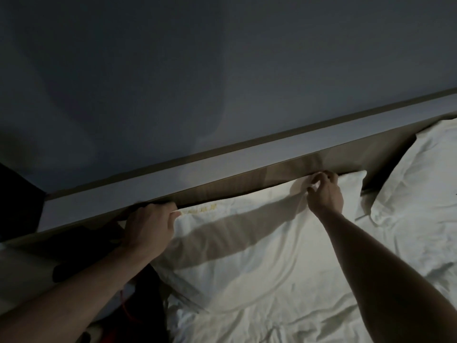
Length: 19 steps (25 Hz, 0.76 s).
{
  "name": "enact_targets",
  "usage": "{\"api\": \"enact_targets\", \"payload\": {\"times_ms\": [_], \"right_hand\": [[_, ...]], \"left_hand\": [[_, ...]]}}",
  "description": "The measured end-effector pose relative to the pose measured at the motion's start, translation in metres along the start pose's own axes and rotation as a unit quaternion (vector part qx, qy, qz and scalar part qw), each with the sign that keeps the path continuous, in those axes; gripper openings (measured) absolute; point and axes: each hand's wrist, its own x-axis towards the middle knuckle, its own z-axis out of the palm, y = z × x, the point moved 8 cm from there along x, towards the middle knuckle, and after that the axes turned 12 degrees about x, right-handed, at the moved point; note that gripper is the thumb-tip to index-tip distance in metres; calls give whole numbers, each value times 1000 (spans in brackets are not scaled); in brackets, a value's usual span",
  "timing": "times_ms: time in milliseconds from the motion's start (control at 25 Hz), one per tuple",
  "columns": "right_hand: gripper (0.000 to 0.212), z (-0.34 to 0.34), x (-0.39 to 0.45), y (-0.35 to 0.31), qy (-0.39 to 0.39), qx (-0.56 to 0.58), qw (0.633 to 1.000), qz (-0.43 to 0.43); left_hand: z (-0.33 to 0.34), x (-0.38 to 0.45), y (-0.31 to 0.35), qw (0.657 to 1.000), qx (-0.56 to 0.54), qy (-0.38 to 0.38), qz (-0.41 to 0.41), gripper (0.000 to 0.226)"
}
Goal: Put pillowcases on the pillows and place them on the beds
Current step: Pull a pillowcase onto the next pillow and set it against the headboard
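A white pillow (237, 246) in its pillowcase lies at the head of the bed, up against the wooden headboard (247, 178). My left hand (150, 226) grips the pillow's far left corner, fingers curled round the fabric. My right hand (325, 191) pinches the pillow's top edge near its right corner. A yellowish stain shows on the fabric by the left hand. A second white pillow (418, 179) leans against the headboard at the right.
A crumpled white sheet (284, 323) covers the mattress in front. A pale ledge (173, 179) runs along the headboard top under a grey wall. A dark gap with dark and red things (128, 310) lies left of the bed.
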Motion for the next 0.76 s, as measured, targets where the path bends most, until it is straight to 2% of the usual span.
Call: {"api": "enact_targets", "payload": {"times_ms": [80,160,240,320,400,520,640,760], "right_hand": [[40,4,6,4,-47,18,998,29],[49,6,7,8,-117,-21,992,33],[44,6,3,20,-190,-116,975,16],[33,-4,-2,33,-203,-154,967,7],[28,-20,-5,28,-167,-95,981,32],[30,-51,10,-4,-33,4,999,30],[32,-68,5,-51,37,45,995,-76],[29,-69,-12,-64,41,73,983,-165]], "left_hand": [[-1,0,-1,1000,-14,7,-3,19],[-4,-1,-2,1000,-22,15,-5,18],[-5,-1,-2,1000,-28,12,-6,18],[-5,-1,-3,1000,-28,8,-11,19],[-6,-2,-3,1000,-27,12,-10,19],[-11,-2,3,999,-34,11,10,16],[-21,-4,-8,999,-43,9,5,21],[-21,-12,-22,999,-41,-8,-6,32]]}}
